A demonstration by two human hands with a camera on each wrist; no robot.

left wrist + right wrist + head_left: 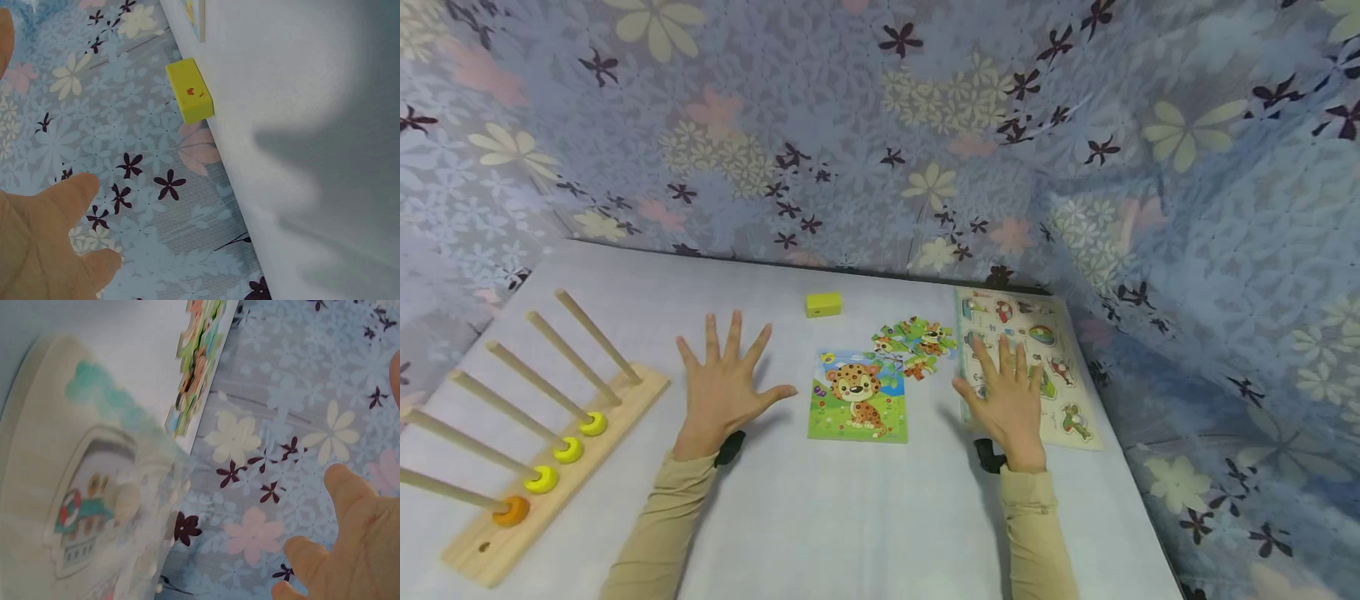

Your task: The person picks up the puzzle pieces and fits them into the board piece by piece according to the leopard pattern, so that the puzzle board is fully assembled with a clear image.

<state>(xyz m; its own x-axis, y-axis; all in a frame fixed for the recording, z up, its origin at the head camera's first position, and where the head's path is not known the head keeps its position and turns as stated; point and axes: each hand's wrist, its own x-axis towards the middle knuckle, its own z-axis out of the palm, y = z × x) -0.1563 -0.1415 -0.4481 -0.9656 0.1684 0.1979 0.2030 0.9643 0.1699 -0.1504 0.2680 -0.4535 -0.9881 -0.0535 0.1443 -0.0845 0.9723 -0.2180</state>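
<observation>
Fingers (pixel 733 337) spread wide, left hand (pixel 724 400) hovers beside a leopard picture (pixel 858 397), right hand (pixel 1009 404) over an illustrated board (pixel 1054 379) on the desk (pixel 842 517).

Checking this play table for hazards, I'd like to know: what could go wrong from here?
The right hand spreads over the knobbed puzzle board, so pressing down might shift it. The loose jigsaw pieces beside that board could scatter if brushed. The wooden peg stacker stands near the left hand, and a leftward sweep might knock its rods.
</observation>
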